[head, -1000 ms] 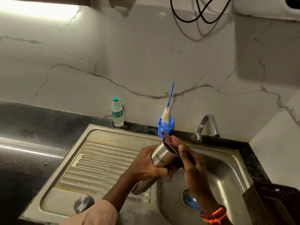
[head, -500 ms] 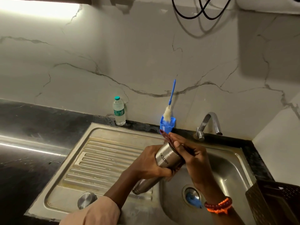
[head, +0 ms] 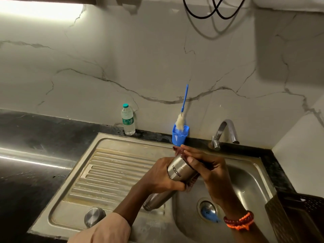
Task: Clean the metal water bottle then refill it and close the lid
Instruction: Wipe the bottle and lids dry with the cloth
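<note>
The metal water bottle [head: 177, 171] is tilted over the sink's edge, mouth up and to the right, with no lid on it. My left hand [head: 157, 178] grips its body from the left. My right hand [head: 208, 169] lies flat across the bottle's mouth, fingers straight and thumb against the rim. A dark reddish bit [head: 175, 149] shows past my fingertips; I cannot tell what it is. A round metal lid [head: 94, 219] rests on the drainboard near the front. The bottle's mouth is hidden.
A bottle brush [head: 180, 121] stands in a blue holder [head: 179, 137] at the wall, left of the tap [head: 226, 132]. A plastic water bottle [head: 128, 120] stands behind the drainboard [head: 108, 172]. The basin's drain [head: 207, 210] holds something blue. A dark basket [head: 301, 218] sits at right.
Both hands stay on the bottle in nearly the same hold. The bottle has turned slightly, so its printed name faces me more.
</note>
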